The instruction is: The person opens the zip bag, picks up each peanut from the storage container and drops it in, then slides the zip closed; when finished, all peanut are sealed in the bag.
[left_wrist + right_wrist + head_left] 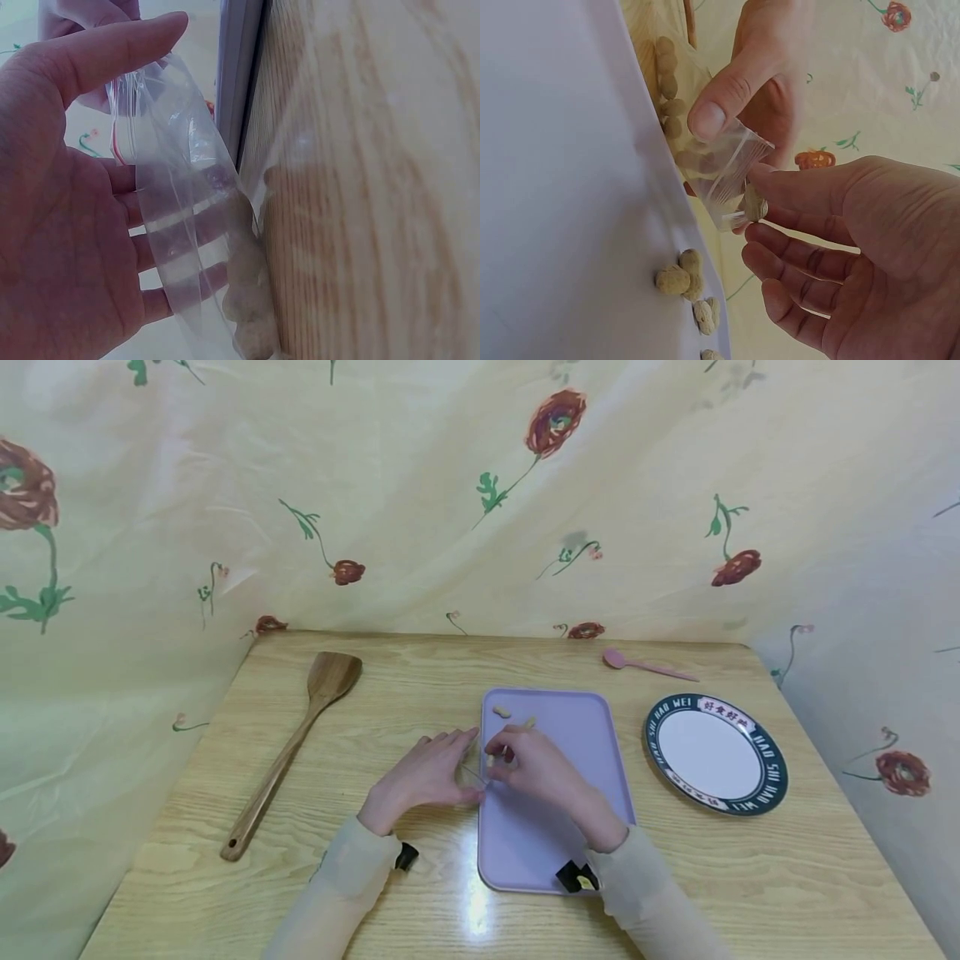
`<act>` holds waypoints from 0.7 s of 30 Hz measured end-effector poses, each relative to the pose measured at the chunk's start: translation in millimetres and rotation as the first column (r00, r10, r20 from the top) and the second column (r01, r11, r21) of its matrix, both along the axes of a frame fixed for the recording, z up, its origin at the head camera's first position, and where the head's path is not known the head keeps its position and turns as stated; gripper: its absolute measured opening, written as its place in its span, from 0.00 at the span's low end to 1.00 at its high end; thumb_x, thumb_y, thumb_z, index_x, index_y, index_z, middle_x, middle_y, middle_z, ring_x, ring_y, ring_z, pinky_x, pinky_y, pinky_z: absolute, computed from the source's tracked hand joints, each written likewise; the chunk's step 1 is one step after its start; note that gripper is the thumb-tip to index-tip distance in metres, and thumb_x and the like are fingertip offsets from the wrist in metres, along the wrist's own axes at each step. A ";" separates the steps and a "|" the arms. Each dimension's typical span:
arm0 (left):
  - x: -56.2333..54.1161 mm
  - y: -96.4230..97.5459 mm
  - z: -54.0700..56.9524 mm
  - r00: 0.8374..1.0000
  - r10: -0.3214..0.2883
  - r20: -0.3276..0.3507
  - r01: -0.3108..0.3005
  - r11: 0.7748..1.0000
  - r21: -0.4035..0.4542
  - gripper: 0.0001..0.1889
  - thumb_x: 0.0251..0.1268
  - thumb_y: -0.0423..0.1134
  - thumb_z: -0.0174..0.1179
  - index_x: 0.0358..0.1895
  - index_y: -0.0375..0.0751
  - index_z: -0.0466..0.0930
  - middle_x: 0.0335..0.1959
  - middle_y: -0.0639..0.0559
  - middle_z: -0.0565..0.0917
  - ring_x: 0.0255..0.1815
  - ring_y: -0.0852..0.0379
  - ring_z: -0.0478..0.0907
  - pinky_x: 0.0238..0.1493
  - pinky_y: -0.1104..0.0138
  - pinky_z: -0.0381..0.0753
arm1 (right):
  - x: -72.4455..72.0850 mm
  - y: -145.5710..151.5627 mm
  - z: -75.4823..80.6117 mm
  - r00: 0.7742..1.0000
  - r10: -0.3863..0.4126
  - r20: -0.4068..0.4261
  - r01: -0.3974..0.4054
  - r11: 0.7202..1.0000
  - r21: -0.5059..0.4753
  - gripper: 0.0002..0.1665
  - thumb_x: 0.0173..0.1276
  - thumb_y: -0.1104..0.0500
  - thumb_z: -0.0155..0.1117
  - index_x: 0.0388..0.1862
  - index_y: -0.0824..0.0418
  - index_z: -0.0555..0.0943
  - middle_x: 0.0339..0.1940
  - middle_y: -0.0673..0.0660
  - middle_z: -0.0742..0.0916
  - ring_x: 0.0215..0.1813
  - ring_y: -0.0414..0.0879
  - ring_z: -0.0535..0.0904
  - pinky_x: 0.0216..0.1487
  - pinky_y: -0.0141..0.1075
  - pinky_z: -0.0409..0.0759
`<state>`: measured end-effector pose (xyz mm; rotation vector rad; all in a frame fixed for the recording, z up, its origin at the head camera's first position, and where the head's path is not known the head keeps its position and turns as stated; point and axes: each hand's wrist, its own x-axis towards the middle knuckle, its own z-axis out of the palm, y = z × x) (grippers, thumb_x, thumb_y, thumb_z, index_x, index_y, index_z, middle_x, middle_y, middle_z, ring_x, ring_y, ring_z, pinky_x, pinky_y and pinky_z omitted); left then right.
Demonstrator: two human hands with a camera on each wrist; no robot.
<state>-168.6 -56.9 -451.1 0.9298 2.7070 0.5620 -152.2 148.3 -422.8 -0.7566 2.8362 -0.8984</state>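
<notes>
My left hand (429, 774) holds a clear zip bag (176, 217) at the tray's left edge, thumb on the near side of its mouth and fingers behind. Peanuts (251, 292) lie along the bottom of the bag. At the bag's mouth, my right hand (538, 762) pinches a peanut (756, 202) between thumb and fingertips in the right wrist view. Several loose peanuts (673, 280) lie on the lilac tray (558, 852), near its left side; one peanut (502, 712) shows by the far left corner.
A wooden spatula (288, 747) lies on the table to the left. Right of the tray is a white plate (708, 756) with a dark green lettered rim. A pink spoon (651, 668) lies near the table's back edge. Flowered cloth (420, 485) hangs behind.
</notes>
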 end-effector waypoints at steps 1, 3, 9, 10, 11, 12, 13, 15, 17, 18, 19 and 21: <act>0.0 0.0 0.2 1.000 0.000 0.000 0.000 1.000 0.001 0.51 0.57 0.62 0.66 0.78 0.38 0.57 0.71 0.41 0.70 0.71 0.45 0.66 0.66 0.43 0.65 | 0.2 -0.4 -0.2 1.000 0.001 0.001 -0.001 1.000 -0.001 0.14 0.59 0.63 0.76 0.43 0.64 0.86 0.38 0.54 0.85 0.38 0.49 0.82 0.41 0.37 0.80; -0.1 0.0 0.5 1.000 -0.001 0.000 0.001 1.000 0.001 0.51 0.57 0.62 0.66 0.78 0.39 0.57 0.71 0.41 0.70 0.71 0.45 0.66 0.66 0.43 0.65 | 0.6 -1.0 -0.1 1.000 0.000 0.005 0.000 1.000 0.000 0.14 0.59 0.62 0.76 0.43 0.64 0.85 0.39 0.54 0.85 0.39 0.49 0.82 0.41 0.37 0.80; -0.1 0.3 0.5 1.000 -0.001 0.010 0.001 1.000 0.001 0.51 0.57 0.63 0.66 0.78 0.39 0.56 0.72 0.42 0.69 0.71 0.45 0.66 0.66 0.43 0.64 | 1.6 -1.8 0.0 1.000 -0.001 0.020 0.001 1.000 0.008 0.15 0.60 0.62 0.76 0.45 0.65 0.85 0.40 0.56 0.86 0.39 0.49 0.82 0.41 0.37 0.79; -0.1 0.5 0.5 1.000 -0.001 0.010 0.001 1.000 0.000 0.51 0.57 0.63 0.66 0.78 0.39 0.56 0.72 0.42 0.69 0.71 0.45 0.66 0.66 0.43 0.64 | 1.6 -1.8 -0.2 1.000 -0.002 0.020 0.002 1.000 0.009 0.15 0.59 0.62 0.76 0.45 0.65 0.85 0.40 0.56 0.86 0.39 0.49 0.82 0.40 0.37 0.79; -0.1 0.6 0.6 1.000 -0.001 0.011 0.001 1.000 0.001 0.51 0.57 0.63 0.66 0.78 0.39 0.56 0.72 0.41 0.69 0.71 0.45 0.66 0.67 0.43 0.64 | 1.5 -1.8 -0.6 1.000 -0.003 0.019 0.003 1.000 0.011 0.15 0.59 0.62 0.76 0.45 0.65 0.85 0.40 0.56 0.86 0.39 0.49 0.82 0.40 0.37 0.80; -0.1 0.8 0.6 1.000 -0.001 0.011 0.001 1.000 0.002 0.51 0.57 0.63 0.66 0.78 0.39 0.56 0.72 0.41 0.69 0.71 0.45 0.66 0.66 0.43 0.64 | 1.3 -1.8 -1.1 1.000 -0.004 0.015 0.004 1.000 0.015 0.15 0.59 0.61 0.76 0.44 0.65 0.85 0.40 0.55 0.86 0.39 0.49 0.82 0.40 0.37 0.79; -0.1 0.9 0.6 1.000 -0.001 0.012 0.001 1.000 0.002 0.51 0.57 0.63 0.66 0.78 0.39 0.56 0.72 0.41 0.69 0.71 0.45 0.66 0.66 0.43 0.64 | 1.2 -1.8 -1.6 1.000 -0.004 0.012 0.004 1.000 0.018 0.15 0.60 0.61 0.76 0.44 0.64 0.85 0.40 0.55 0.86 0.39 0.48 0.82 0.40 0.37 0.79; 0.0 1.1 0.6 1.000 -0.001 0.013 0.001 1.000 0.006 0.51 0.57 0.63 0.66 0.78 0.39 0.56 0.71 0.41 0.70 0.71 0.45 0.66 0.66 0.43 0.64 | 1.0 -1.7 -2.5 1.000 -0.004 0.006 0.004 1.000 0.025 0.15 0.60 0.61 0.76 0.44 0.64 0.86 0.39 0.55 0.86 0.39 0.48 0.82 0.40 0.36 0.79; 0.1 1.2 0.4 1.000 -0.001 0.014 0.001 1.000 0.006 0.51 0.57 0.63 0.66 0.78 0.39 0.56 0.72 0.42 0.70 0.72 0.45 0.66 0.66 0.43 0.64 | 1.2 -1.5 -2.7 1.000 -0.004 0.000 0.003 1.000 0.029 0.15 0.60 0.61 0.76 0.44 0.64 0.86 0.39 0.54 0.86 0.38 0.47 0.81 0.40 0.36 0.79; 0.2 1.2 0.3 1.000 0.000 0.014 0.000 1.000 0.006 0.51 0.57 0.63 0.66 0.78 0.39 0.56 0.72 0.42 0.70 0.72 0.45 0.66 0.66 0.43 0.64 | 1.5 -1.4 -2.4 1.000 -0.004 0.002 0.004 1.000 0.026 0.14 0.60 0.61 0.76 0.44 0.64 0.86 0.39 0.54 0.86 0.38 0.47 0.81 0.40 0.36 0.79; 0.2 1.2 0.3 1.000 0.001 0.015 -0.001 1.000 0.006 0.51 0.57 0.63 0.66 0.78 0.39 0.56 0.72 0.42 0.70 0.72 0.45 0.66 0.67 0.43 0.64 | 1.7 -1.3 -1.8 1.000 -0.004 0.004 0.004 1.000 0.021 0.15 0.59 0.61 0.76 0.44 0.64 0.86 0.39 0.54 0.86 0.38 0.48 0.81 0.40 0.36 0.79; 0.3 1.2 0.5 1.000 0.004 0.016 -0.004 1.000 0.003 0.51 0.58 0.63 0.66 0.78 0.40 0.56 0.72 0.43 0.69 0.72 0.46 0.65 0.67 0.43 0.64 | 2.1 -0.7 -0.9 1.000 -0.008 0.011 0.007 1.000 0.009 0.14 0.60 0.62 0.76 0.44 0.64 0.85 0.39 0.55 0.86 0.38 0.48 0.81 0.40 0.36 0.79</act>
